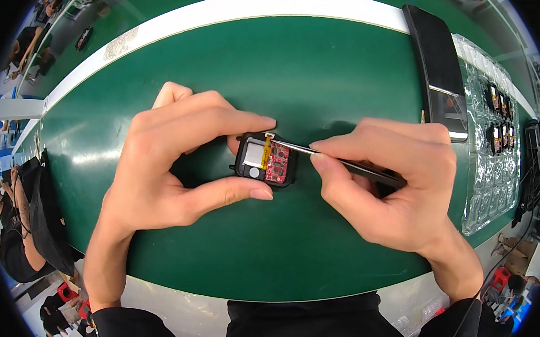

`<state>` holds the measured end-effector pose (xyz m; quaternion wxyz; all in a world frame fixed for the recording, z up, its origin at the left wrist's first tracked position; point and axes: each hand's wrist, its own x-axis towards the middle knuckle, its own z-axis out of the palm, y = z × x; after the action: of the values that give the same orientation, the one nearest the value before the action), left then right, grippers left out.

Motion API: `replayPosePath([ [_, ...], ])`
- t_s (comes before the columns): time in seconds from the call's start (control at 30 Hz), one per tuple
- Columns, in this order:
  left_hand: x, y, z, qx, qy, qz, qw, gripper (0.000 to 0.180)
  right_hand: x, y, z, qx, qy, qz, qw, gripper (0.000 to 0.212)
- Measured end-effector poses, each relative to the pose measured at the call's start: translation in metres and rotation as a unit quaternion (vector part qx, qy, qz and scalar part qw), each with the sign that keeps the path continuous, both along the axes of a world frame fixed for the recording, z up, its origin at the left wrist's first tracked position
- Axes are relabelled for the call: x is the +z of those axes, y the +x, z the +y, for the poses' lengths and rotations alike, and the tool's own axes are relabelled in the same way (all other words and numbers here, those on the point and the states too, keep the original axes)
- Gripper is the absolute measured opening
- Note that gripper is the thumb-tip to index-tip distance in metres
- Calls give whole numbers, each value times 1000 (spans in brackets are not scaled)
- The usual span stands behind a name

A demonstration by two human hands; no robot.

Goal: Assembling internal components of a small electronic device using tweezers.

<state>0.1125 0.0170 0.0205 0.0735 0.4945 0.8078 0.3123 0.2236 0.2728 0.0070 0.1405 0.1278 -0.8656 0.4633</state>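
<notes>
My left hand (159, 155) grips a small black device housing (241, 160) between thumb and fingers, just above the green work surface (265, 248). Inside the housing show a silver battery (253, 153), a red circuit board (278, 164), a yellow strip (266, 156) between them and a round silver disc (254, 172). My right hand (399, 182) pinches metal tweezers (344, 162). Their tips reach to the housing's upper edge, beside a small pale piece (271, 135) at the top of the yellow strip. Whether the tips clasp that piece I cannot tell.
A long black object with a glossy end (434, 67) lies at the far right. Beside it is a clear plastic tray (485, 188) holding several similar housings (496, 138). Dark cables (531, 166) hang at the right edge. People sit at the left, near a dark cloth (43, 210).
</notes>
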Motion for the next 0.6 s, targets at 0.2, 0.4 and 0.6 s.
replayPosePath([
  [0.2,-9,0,0,-4,32,18,999,67,-6,3,0,-27,60,89,994,27],
  [0.4,-7,0,-1,0,25,14,1000,65,-8,4,-3,-27,89,107,990,32],
  [0.6,-8,-3,-2,-3,21,7,1000,66,-13,2,-4,-16,99,133,986,30],
])
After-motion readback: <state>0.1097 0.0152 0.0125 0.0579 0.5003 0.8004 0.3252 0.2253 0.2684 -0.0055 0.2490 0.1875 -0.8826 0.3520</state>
